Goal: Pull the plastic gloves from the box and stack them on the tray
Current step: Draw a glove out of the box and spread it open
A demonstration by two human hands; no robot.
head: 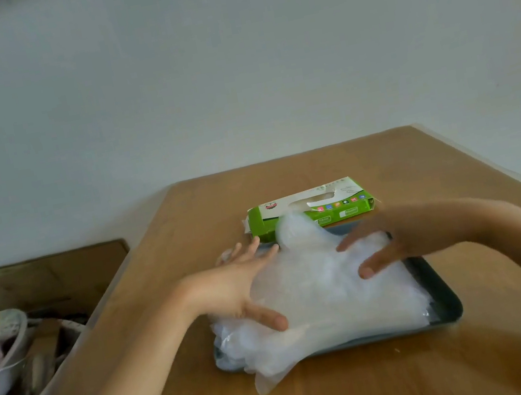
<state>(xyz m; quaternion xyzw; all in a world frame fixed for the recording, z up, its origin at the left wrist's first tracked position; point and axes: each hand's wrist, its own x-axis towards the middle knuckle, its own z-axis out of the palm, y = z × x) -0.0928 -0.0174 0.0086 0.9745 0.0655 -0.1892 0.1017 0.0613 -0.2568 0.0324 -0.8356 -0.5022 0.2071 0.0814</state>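
Head view, from the left: a cardboard carton (58,281) beside the wooden table (406,380) holds a white basket (7,350) of odds and ends, well apart from the work. The left hand (233,289) lies flat with fingers spread against the left side of the stack of plastic gloves (332,299), thumb pressing on top, gripping nothing; this looks like squaring and flattening the slippery pile. The gloves fill the dark tray (446,300), though one corner (267,384) spills over the near rim onto the table and will likely need tucking in. Behind, just beside the tray's far edge, lies the green glove box (334,210). The right hand (396,243), also spread and empty, presses the pile's far right part.
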